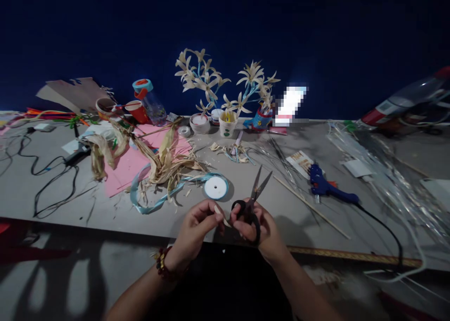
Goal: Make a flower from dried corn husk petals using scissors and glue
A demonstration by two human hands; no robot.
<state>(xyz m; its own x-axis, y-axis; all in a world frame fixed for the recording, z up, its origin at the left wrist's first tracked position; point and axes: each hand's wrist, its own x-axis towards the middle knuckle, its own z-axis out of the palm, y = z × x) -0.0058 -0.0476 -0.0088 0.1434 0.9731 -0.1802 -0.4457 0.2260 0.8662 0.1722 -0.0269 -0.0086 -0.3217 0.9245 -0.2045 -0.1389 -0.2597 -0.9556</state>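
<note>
At the table's near edge, my left hand [206,220] pinches a small pale strip [220,212], which looks like a piece of corn husk. My right hand [258,225] is closed around the handles of black scissors [253,197], whose blades point away from me and stand apart. The two hands are close together, and the husk piece lies between them, clear of the blades. Just beyond them is a white spool [215,187] with blue ribbon [151,207] trailing left. Dried corn husks [168,166] are heaped on pink paper [123,173].
Pale husk flowers stand in a paper cup [228,125] and other pots at the back. A blue glue gun [326,187] lies right with its cord over the edge, near a thin stick [312,207] and clear plastic wrapping [379,171]. A bottle [153,105] stands back left.
</note>
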